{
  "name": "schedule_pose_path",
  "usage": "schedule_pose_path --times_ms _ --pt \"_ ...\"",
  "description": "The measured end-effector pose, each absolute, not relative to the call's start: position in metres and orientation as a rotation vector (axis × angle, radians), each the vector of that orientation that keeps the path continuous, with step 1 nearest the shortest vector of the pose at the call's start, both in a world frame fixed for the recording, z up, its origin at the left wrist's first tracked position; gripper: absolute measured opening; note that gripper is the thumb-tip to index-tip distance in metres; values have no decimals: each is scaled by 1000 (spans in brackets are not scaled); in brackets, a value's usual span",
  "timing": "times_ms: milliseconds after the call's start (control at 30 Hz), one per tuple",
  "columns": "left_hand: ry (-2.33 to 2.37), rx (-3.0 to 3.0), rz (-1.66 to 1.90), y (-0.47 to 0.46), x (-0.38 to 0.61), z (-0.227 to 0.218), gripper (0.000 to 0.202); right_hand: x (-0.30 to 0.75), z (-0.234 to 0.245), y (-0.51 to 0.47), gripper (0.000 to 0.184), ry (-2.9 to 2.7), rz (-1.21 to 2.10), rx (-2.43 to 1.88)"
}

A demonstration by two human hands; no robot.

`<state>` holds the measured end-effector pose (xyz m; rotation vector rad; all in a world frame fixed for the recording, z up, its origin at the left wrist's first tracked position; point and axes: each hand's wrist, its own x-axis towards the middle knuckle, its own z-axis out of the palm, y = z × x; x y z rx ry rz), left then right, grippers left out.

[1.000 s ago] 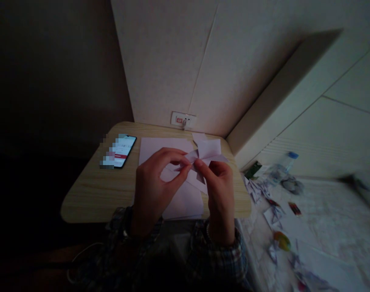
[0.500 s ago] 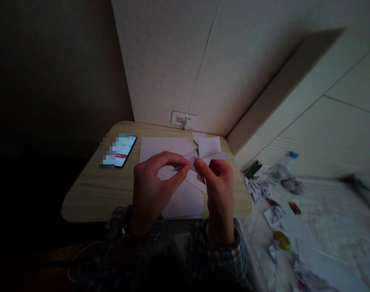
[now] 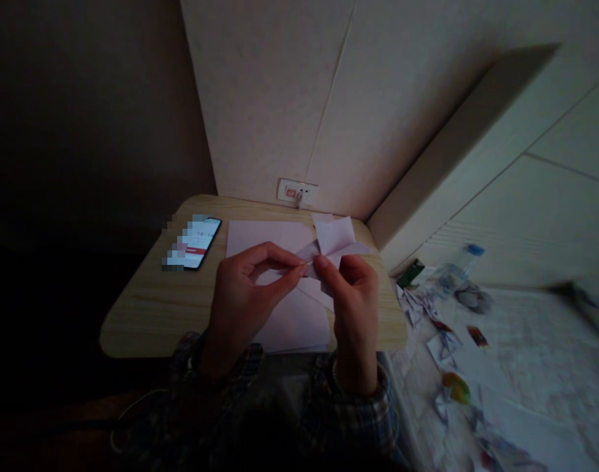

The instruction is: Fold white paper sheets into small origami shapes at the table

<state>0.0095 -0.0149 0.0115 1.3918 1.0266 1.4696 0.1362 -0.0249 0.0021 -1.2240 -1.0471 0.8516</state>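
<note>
A piece of folded white paper (image 3: 336, 235) is held up above the small table, with flaps pointing up and to the right. My left hand (image 3: 252, 288) pinches its left end between thumb and forefinger. Close beside, my right hand (image 3: 351, 295) grips the middle of the folded paper, thumb on top and the other fingers curled beneath it, partly hidden. Under both hands lies a stack of white paper sheets (image 3: 299, 328). Loose paper pieces also show behind and below the folded one, partly covered by it.
A lit phone (image 3: 201, 244) lies at the left of the wooden table (image 3: 146, 314). A wall socket (image 3: 297, 192) with a plug sits behind. On a bed at the right are a plastic bottle (image 3: 469, 259), crumpled paper (image 3: 417, 307) and a yellow-green object (image 3: 455, 388).
The upright flap of the folded paper has tilted slightly to the left. Both hands keep their pinch in nearly the same place.
</note>
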Motion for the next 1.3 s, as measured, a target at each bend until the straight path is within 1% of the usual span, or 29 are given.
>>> schedule_pose_path --times_ms 133,300,433,500,600,733,833,933,1133,1300 --pt "995 1352 1475 -14 10 11 11 135 2 -26 42 -1057 820 -1201" --pt "993 1321 1477 -13 11 11 13 135 3 -27 40 -1057 823 -1212" --pt "986 1238 1523 -12 12 9 27 134 5 -27 39 -1049 831 -1233" --pt "967 1213 1537 -12 12 8 31 133 6 -27 35 -1033 868 -1242" --pt "948 1214 1547 -12 12 7 30 134 8 -26 32 -1037 917 -1238" --pt "970 1235 1522 -12 12 8 32 134 8 -26 37 -1063 890 -1259" --pt "946 1233 1508 -12 12 9 32 134 8 -27 36 -1041 861 -1268" --pt "901 1214 1461 -11 10 9 33 133 9 -29 34 -1026 872 -1268" --pt "745 1191 1329 -9 1 7 32 136 7 -29 36 -1003 822 -1277" --pt "843 1254 1350 -10 7 8 41 134 6 -28 32 -1011 826 -1247"
